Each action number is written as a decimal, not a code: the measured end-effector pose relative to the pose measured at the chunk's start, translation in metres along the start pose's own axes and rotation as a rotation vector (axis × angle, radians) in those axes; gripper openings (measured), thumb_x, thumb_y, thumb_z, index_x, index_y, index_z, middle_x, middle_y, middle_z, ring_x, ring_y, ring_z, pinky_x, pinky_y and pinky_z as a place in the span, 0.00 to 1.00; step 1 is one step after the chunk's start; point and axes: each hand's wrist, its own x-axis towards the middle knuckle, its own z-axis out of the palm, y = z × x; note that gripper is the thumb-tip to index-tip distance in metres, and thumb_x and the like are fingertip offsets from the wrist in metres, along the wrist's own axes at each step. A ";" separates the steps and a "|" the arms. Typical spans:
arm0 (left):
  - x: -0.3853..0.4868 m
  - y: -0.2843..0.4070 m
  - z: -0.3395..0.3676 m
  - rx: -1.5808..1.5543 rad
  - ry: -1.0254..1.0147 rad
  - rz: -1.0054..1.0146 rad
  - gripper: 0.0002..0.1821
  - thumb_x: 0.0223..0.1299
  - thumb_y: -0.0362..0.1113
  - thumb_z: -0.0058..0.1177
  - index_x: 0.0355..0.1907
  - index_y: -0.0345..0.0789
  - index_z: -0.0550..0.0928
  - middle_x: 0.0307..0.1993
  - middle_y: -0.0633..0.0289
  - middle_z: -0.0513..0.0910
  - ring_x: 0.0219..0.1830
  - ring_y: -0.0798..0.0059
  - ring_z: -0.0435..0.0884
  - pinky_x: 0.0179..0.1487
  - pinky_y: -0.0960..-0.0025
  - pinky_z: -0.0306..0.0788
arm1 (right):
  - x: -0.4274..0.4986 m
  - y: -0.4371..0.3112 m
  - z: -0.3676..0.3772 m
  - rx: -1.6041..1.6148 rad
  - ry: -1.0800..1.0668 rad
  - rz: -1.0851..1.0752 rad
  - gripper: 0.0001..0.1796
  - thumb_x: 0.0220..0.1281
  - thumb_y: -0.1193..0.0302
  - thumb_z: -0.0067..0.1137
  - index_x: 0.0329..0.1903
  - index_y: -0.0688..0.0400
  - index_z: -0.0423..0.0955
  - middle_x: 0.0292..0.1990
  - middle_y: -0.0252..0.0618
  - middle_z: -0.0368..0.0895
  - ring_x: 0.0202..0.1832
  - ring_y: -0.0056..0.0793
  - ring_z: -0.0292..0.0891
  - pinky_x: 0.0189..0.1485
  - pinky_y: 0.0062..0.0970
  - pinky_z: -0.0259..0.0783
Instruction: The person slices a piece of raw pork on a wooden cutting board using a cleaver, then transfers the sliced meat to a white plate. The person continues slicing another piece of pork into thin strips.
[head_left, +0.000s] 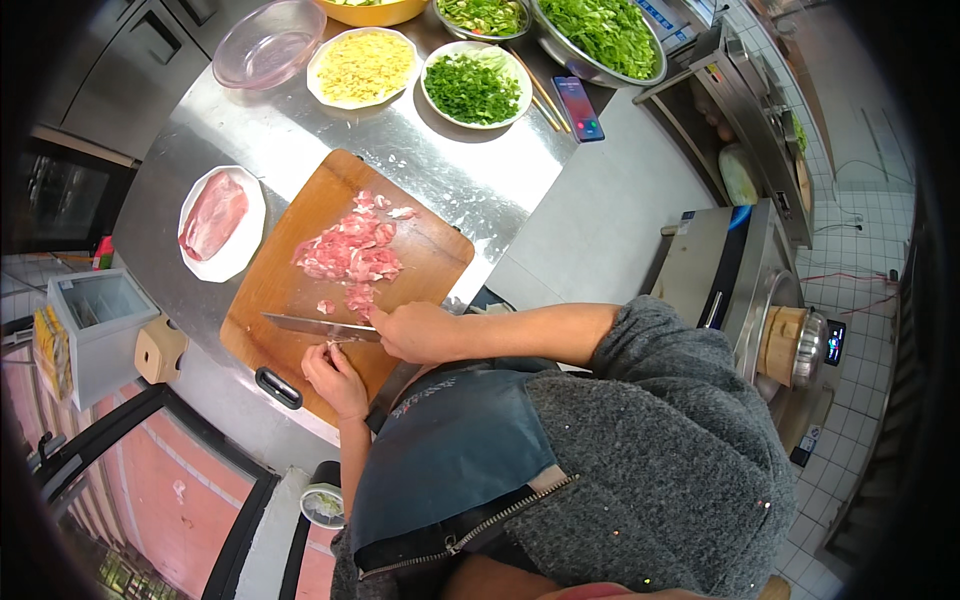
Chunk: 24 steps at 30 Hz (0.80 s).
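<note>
A wooden cutting board (427, 259) lies on the steel table, turned at an angle. My right hand (420, 332) is closed around the handle end of a kitchen knife (315, 325), whose blade lies across the lower part of the board. Just below the blade, my left hand (335, 379) has its bent fingertips on a small pale piece at the knife's edge; the piece is mostly hidden. Beyond the blade is a pile of chopped raw meat (349, 251), with a small bit (325, 307) apart from it. A whole piece of raw meat (215, 216) rests on a white plate (250, 240) at the left.
Along the table's far side stand a clear plastic bowl (270, 52), a plate of chopped yellow food (364, 67), a plate of chopped greens (476, 86) and a steel bowl of leafy greens (600, 37). Chopsticks (551, 105) and a smartphone (579, 110) lie near the right edge.
</note>
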 end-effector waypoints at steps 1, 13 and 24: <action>-0.001 -0.001 -0.001 -0.010 -0.009 -0.012 0.06 0.65 0.26 0.58 0.41 0.30 0.76 0.44 0.49 0.77 0.48 0.51 0.75 0.51 0.54 0.69 | -0.004 -0.002 -0.002 -0.001 -0.040 0.005 0.11 0.63 0.72 0.50 0.42 0.68 0.71 0.30 0.60 0.82 0.32 0.58 0.82 0.35 0.51 0.76; 0.002 -0.009 0.000 0.120 -0.042 0.159 0.05 0.63 0.24 0.56 0.41 0.29 0.76 0.43 0.49 0.78 0.48 0.50 0.76 0.53 0.54 0.70 | 0.046 -0.013 0.017 0.029 -0.012 -0.004 0.13 0.62 0.72 0.53 0.45 0.69 0.73 0.35 0.62 0.84 0.40 0.57 0.83 0.42 0.50 0.78; 0.046 0.047 0.006 -0.433 -0.123 0.024 0.08 0.64 0.24 0.53 0.45 0.30 0.78 0.52 0.49 0.79 0.54 0.49 0.79 0.58 0.57 0.74 | 0.004 0.011 -0.061 -0.354 0.222 0.063 0.13 0.63 0.68 0.54 0.46 0.64 0.71 0.33 0.55 0.84 0.33 0.55 0.84 0.36 0.51 0.77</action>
